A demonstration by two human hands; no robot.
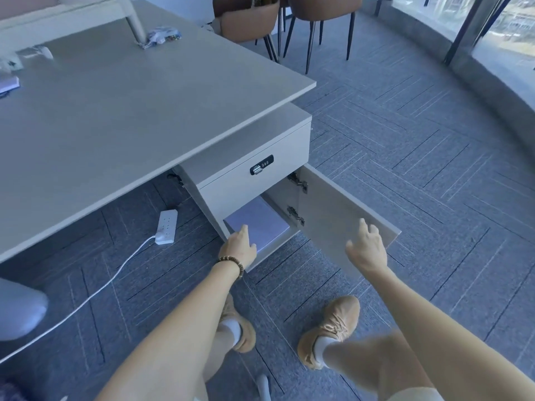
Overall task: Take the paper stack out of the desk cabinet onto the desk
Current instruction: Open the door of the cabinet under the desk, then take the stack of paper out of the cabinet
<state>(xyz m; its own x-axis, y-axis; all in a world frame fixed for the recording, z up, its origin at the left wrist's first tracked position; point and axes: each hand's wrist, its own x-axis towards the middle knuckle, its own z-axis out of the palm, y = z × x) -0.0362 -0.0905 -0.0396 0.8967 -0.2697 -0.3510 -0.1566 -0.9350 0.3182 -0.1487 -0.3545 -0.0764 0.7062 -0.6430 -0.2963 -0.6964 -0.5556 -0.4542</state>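
A white paper stack (262, 219) lies flat inside the lower compartment of the desk cabinet (246, 180), whose door (341, 215) stands swung open to the right. My left hand (238, 247), with a bead bracelet on the wrist, reaches into the opening and its fingertips touch the stack's near left edge. My right hand (366, 247) hovers with fingers spread in front of the open door, holding nothing. The grey desk top (115, 111) stretches above and to the left of the cabinet.
A white power strip (166, 227) with its cable lies on the carpet under the desk. A drawer with a combination lock (261, 164) sits above the compartment. Brown chairs (289, 15) stand beyond the desk. Small items lie at the desk's far left. My feet in tan shoes are below.
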